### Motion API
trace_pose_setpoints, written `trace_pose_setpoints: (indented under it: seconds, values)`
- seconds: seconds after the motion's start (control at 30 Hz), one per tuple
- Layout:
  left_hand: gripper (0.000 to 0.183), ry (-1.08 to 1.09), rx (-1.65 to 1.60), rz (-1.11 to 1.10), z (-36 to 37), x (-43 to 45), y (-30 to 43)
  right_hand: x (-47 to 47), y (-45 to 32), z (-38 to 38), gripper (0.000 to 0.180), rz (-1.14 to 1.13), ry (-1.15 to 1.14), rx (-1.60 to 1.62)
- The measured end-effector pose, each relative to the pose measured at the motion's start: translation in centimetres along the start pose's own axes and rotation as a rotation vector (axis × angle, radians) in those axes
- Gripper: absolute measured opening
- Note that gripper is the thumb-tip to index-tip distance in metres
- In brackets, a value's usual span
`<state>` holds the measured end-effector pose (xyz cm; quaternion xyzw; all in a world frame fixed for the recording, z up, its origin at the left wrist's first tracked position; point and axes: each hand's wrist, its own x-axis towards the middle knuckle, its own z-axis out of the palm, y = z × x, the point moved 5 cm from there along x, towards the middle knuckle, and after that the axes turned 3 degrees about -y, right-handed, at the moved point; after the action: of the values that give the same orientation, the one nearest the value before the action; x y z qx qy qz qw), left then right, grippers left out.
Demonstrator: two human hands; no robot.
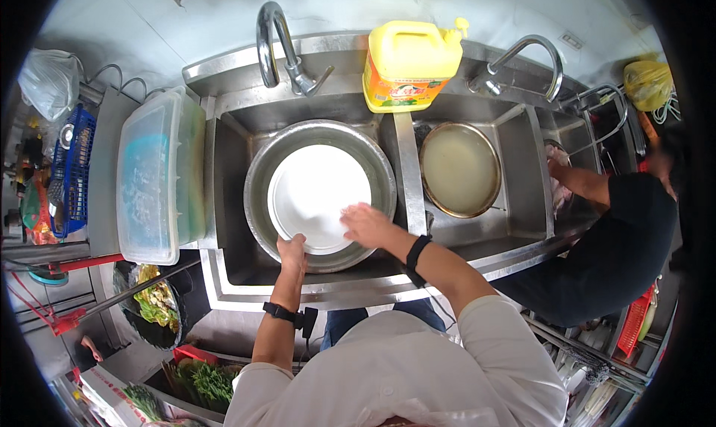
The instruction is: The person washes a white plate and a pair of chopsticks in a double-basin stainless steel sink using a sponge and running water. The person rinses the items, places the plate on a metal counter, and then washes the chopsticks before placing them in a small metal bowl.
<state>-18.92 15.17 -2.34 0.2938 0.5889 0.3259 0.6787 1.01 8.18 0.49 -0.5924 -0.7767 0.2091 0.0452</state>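
A round white plate or shallow dish lies over a large metal basin with liquid in it, which stands in the left sink compartment. My left hand grips the near rim of the white dish, thumb on top. My right hand is spread over the dish's right side, slightly blurred, its fingers at the white surface; whether it presses there I cannot tell. Under the dish, the bottom of the basin is hidden.
A metal bowl of cloudy liquid stands in the middle compartment. A yellow jug sits behind the divider, beside faucets. At left is a lidded plastic bin. A co-worker at right handles raw meat; a waste bin stands below left.
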Motion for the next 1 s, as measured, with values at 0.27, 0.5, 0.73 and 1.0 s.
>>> trace_pose_setpoints:
  seconds: [0.27,0.5,0.73,1.0]
  values:
    - [0.046,-0.019,0.009,0.277,1.8,-1.3,5.0,2.3,0.2,-2.8,0.057,0.332,0.123,-0.153]
    - [0.05,0.001,-0.114,0.274,1.5,-1.6,4.1,0.9,-6.0,-0.7,0.047,0.216,0.205,0.269]
    - [0.053,-0.003,-0.212,0.201,1.0,-2.5,3.5,0.6,1.8,-3.3,0.045,0.564,0.775,0.443]
    - [0.049,-0.054,-0.129,0.137,1.1,-4.7,4.4,2.4,6.3,-7.0,0.033,0.595,0.652,0.316]
